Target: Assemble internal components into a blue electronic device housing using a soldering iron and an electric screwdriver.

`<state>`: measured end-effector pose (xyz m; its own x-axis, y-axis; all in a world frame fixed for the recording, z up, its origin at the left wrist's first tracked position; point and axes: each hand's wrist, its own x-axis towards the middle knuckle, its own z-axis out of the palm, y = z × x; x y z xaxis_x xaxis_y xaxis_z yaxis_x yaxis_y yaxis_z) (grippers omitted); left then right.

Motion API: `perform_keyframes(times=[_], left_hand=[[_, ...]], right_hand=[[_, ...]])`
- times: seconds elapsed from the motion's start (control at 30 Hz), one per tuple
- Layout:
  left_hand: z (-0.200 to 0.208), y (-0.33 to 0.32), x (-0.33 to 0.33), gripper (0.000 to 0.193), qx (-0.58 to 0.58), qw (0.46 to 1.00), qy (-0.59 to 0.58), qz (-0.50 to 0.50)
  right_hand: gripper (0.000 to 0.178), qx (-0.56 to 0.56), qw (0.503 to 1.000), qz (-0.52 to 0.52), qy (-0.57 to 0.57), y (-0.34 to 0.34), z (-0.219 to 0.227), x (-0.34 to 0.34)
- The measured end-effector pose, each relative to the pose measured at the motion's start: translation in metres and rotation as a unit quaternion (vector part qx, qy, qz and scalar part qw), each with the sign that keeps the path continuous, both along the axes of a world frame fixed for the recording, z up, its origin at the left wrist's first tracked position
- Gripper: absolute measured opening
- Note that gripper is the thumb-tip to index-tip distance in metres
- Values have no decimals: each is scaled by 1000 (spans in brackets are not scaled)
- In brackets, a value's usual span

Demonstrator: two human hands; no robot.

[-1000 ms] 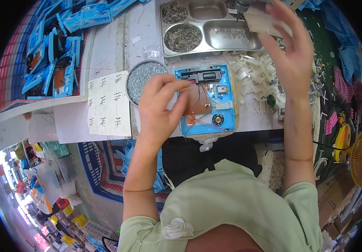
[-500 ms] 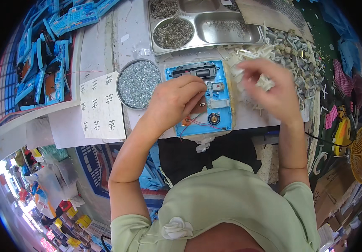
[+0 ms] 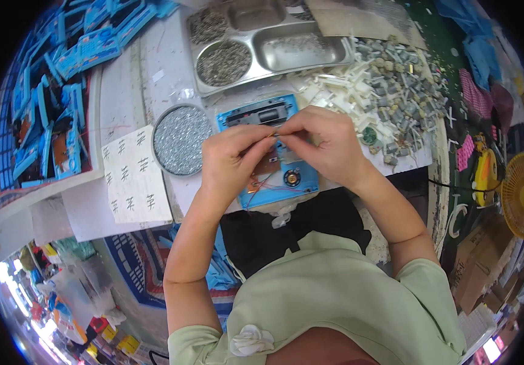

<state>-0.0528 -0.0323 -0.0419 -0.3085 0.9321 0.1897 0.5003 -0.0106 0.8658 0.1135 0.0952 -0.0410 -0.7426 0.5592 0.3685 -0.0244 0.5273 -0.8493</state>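
Observation:
A shallow blue plastic casing (image 3: 306,190) lies in front of me at the table's edge. It holds a long black part (image 3: 262,115) at its far end, a small round black speaker (image 3: 292,177) and thin red wires (image 3: 262,185). My left hand (image 3: 228,159) and my right hand (image 3: 330,145) meet above its middle. Both pinch with thumb and forefinger, fingertips nearly touching. Whatever tiny piece sits between them is too small to name. The fingers hide part of the casing's inside.
To the left stand a round dish (image 3: 154,149) of small shiny metal pieces, a paper sheet (image 3: 134,201) with handwriting, and a heap of blue casings (image 3: 88,52). Beyond is a steel compartment tray (image 3: 295,68). Small grey cylindrical parts (image 3: 396,91) and white plastic pieces (image 3: 335,91) are piled at right.
My right hand has come left from beside the white pieces to meet my left hand over the casing. The whole view has shifted slightly.

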Motion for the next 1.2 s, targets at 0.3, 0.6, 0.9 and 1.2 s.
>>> perform_keyframes(times=[0.3,0.6,0.9,1.2], left_hand=[[3,2,9,12,-27,998,48,43],[11,9,10,9,17,992,126,17],[-2,13,18,12,76,961,264,28],[-11,18,30,16,45,960,274,42]], right_hand=[[9,38,996,-63,-54,26,21,73],[16,-363,775,-431,286,117,-20,281],[34,-150,794,-552,208,149,13,293],[13,-130,871,-414,233,39,0,298]])
